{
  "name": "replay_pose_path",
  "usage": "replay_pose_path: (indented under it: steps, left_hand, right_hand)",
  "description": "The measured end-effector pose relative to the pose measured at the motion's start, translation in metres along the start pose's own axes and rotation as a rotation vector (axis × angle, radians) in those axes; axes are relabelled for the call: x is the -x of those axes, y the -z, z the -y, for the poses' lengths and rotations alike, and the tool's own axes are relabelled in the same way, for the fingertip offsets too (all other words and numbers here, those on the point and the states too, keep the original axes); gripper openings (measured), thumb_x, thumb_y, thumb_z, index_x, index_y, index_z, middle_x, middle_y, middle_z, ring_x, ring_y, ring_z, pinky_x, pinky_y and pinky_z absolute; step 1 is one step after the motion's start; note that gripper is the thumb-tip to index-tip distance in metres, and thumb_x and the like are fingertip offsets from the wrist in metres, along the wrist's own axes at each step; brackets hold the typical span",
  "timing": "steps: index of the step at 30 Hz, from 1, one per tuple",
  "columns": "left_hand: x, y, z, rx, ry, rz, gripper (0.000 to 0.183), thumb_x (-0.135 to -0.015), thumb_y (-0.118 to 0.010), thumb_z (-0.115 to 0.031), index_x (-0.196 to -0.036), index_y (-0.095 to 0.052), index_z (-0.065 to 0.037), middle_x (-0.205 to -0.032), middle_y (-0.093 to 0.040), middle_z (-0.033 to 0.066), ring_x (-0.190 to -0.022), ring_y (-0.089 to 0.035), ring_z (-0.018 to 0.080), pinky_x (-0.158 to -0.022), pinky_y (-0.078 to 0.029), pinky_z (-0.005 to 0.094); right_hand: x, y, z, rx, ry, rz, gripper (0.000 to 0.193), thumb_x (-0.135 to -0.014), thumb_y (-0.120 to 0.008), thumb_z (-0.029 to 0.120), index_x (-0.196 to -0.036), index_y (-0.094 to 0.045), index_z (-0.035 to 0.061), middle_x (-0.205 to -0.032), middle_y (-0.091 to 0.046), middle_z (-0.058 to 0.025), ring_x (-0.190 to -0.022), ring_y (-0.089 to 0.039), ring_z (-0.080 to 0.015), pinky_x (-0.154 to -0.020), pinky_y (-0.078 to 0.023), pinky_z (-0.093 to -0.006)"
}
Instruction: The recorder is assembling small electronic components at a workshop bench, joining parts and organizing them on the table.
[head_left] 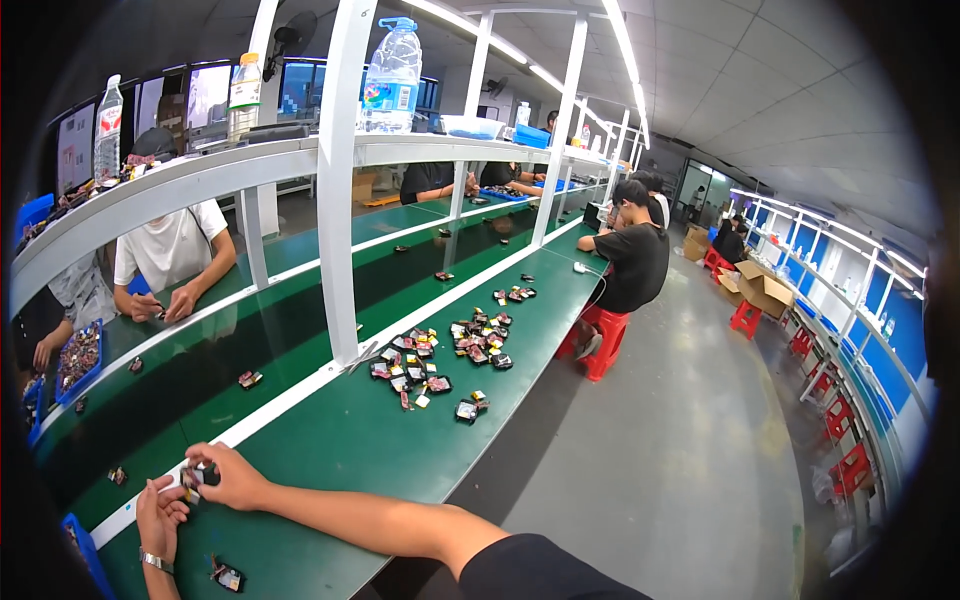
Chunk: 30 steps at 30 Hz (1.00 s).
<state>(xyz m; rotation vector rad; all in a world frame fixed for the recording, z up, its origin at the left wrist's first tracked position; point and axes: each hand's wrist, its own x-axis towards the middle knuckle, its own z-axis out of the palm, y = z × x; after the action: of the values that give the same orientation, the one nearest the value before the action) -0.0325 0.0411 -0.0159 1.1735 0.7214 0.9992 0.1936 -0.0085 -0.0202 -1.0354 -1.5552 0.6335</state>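
At the lower left my right hand (238, 479) pinches a small black electronic unit (209, 474) with coloured wires and a yellow label. Just below it, my left hand (160, 518), with a metal watch on the wrist, has its curled fingers on the unit's lower end. The grip partly hides the unit. Both hands are over the white rail at the edge of the green bench (330, 470). Nearer to me, one similar black unit with red wires (229, 577) lies by itself. Further along the bench is a pile of such units (410, 365), with another cluster (482, 338) beside it.
A white post (340, 200) rises from the rail and carries a shelf with bottles. Beyond the rail, single units lie on a dark green belt (290, 345). A blue tray (85, 555) stands at the lower left. Co-workers sit opposite and along my side, one on a red stool (607, 335).
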Motion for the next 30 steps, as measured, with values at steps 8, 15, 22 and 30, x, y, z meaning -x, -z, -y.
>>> replay_pose_path:
  steps: [8, 15, 22, 30]
  left_hand:
    - [0.016, -0.026, -0.021, -0.05, 0.183, 0.32, 0.042, -0.096, -0.058, -0.028, -0.124, -0.057, 0.004, -0.1, -0.064, 0.0077, -0.081, -0.062, 0.0141, -0.072, -0.054, 0.0296]
    - [0.018, -0.025, -0.013, 0.068, 0.202, 0.239, 0.031, -0.098, -0.055, -0.015, -0.124, -0.052, 0.002, -0.106, -0.065, 0.0135, -0.093, -0.067, 0.022, -0.079, -0.056, 0.0315]
    - [0.023, -0.039, -0.021, 0.15, 0.195, 0.244, 0.038, -0.095, -0.054, -0.004, -0.132, -0.044, -0.003, -0.113, -0.064, 0.0136, -0.101, -0.067, 0.0234, -0.09, -0.056, 0.0386]
    - [0.009, -0.052, -0.003, 0.136, 0.193, 0.333, 0.03, -0.093, -0.058, -0.004, -0.122, -0.047, -0.004, -0.115, -0.061, 0.0136, -0.105, -0.064, 0.0253, -0.093, -0.055, 0.0436]
  right_hand:
    - [0.0, 0.022, 0.013, 0.192, 0.253, 0.32, 0.067, -0.076, -0.073, 0.022, -0.134, -0.048, 0.0008, -0.126, -0.057, -0.0204, -0.119, -0.053, -0.034, -0.103, -0.041, -0.0419]
    - [0.001, 0.031, 0.04, 0.215, 0.172, 0.34, 0.061, -0.078, -0.067, 0.001, -0.136, -0.05, 0.0094, -0.128, -0.061, -0.0094, -0.12, -0.051, -0.0302, -0.103, -0.041, -0.0412]
    - [0.008, 0.021, 0.047, 0.312, 0.238, 0.268, 0.02, -0.081, -0.072, 0.009, -0.101, -0.069, 0.0095, -0.125, -0.056, -0.0076, -0.119, -0.051, -0.028, -0.092, -0.05, -0.0375]
    - [0.013, 0.036, 0.042, 0.523, 0.273, 0.162, 0.017, -0.075, -0.076, 0.012, -0.092, -0.072, 0.011, -0.12, -0.058, -0.0087, -0.115, -0.054, -0.0285, -0.093, -0.049, -0.0391]
